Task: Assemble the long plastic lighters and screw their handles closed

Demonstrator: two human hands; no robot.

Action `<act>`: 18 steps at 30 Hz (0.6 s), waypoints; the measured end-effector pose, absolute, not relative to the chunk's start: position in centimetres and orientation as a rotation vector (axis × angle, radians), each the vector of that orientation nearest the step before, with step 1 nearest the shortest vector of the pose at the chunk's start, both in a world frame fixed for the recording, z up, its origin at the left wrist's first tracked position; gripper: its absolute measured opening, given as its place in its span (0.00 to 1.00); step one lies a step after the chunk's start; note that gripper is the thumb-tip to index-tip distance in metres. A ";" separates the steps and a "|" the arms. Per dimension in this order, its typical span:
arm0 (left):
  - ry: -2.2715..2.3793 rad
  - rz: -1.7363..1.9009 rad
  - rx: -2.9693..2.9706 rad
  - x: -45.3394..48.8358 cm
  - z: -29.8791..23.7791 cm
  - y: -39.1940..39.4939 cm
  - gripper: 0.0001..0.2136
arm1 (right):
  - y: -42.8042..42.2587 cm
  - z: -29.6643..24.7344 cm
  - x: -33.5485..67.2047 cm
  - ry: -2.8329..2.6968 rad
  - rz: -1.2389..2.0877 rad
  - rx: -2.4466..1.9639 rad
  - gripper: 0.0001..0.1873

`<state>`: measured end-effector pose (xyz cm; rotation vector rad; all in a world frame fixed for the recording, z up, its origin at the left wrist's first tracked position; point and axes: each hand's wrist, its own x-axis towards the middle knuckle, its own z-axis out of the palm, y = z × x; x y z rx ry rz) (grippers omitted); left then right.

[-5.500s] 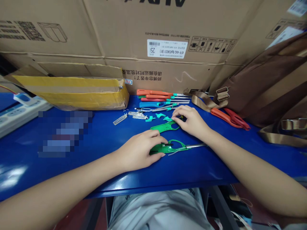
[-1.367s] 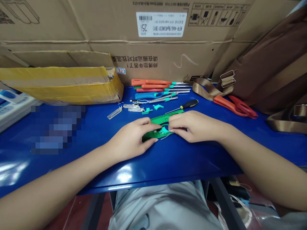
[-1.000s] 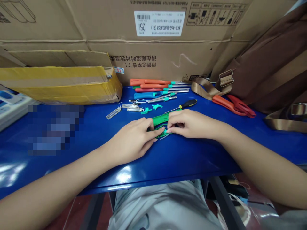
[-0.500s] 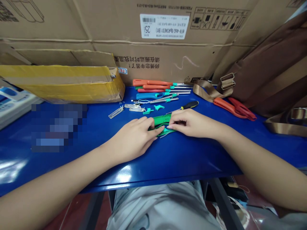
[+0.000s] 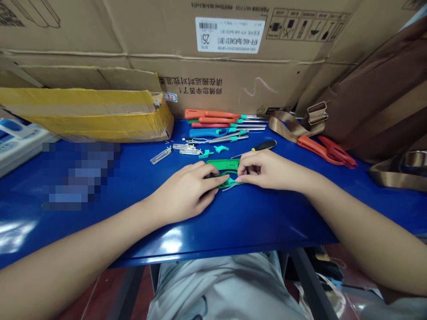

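Observation:
A green plastic handle piece (image 5: 224,165) lies on the blue table (image 5: 140,195) between my two hands. My left hand (image 5: 187,192) rests over its left end with fingers curled and pressed on it. From the right, my right hand (image 5: 267,170) pinches the handle's other end with fingertips together. Thin metal wire pokes out under the handle near my fingertips. Most of the handle is hidden by my fingers.
A black-handled screwdriver (image 5: 260,146) lies just behind my right hand. Orange, red and blue handled tools (image 5: 216,124) are stacked at the back, with small teal parts (image 5: 213,152) and metal strips (image 5: 173,151) before them. Orange pliers (image 5: 325,150), brown bag (image 5: 370,106), yellow-taped box (image 5: 93,113), cardboard cartons behind.
Over the last seconds both hands came together on the green handle piece and a screwdriver was laid behind them. In the last half second my right fingers shifted slightly on the handle.

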<state>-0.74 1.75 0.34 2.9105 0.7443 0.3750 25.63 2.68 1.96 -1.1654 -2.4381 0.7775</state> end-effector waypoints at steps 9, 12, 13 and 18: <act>0.738 0.362 2.899 -0.8 0.4 1.8 0.20 | 2.7 1.8 25.5 -2.407 0.766 -1.154 0.10; 0.738 0.334 2.914 -0.8 0.5 1.8 0.19 | 2.6 2.1 25.7 -2.428 0.753 -1.078 0.09; 0.736 0.325 2.923 -0.8 0.5 1.8 0.19 | 2.5 2.2 25.8 -2.447 0.756 -1.037 0.08; 0.739 0.281 2.963 -0.7 0.8 1.7 0.19 | 1.8 2.4 25.4 -2.593 0.732 -0.848 0.05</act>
